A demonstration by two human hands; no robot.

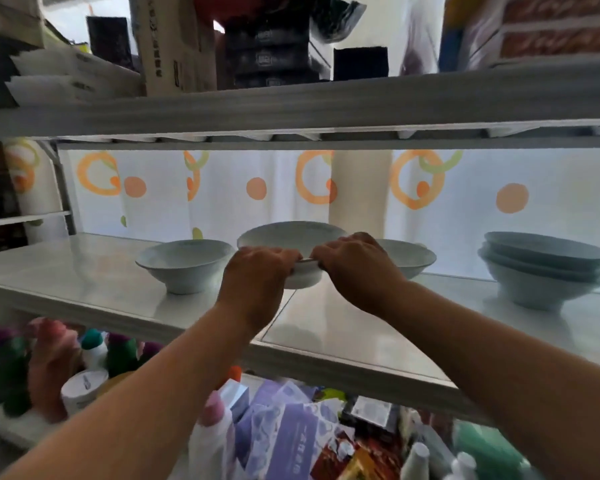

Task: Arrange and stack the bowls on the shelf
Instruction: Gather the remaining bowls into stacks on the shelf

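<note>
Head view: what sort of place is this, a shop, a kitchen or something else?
Probably a household storage corner: a white shelf holds loose bowls, one bowl gripped by the left hand and right hand; boxes are stacked above, bottles crowd below, a patterned curtain hangs behind.

Held bowl (291, 235) partly behind left hand (257, 271), right hand (354, 268) (bottles (94, 351) blurry)
</note>
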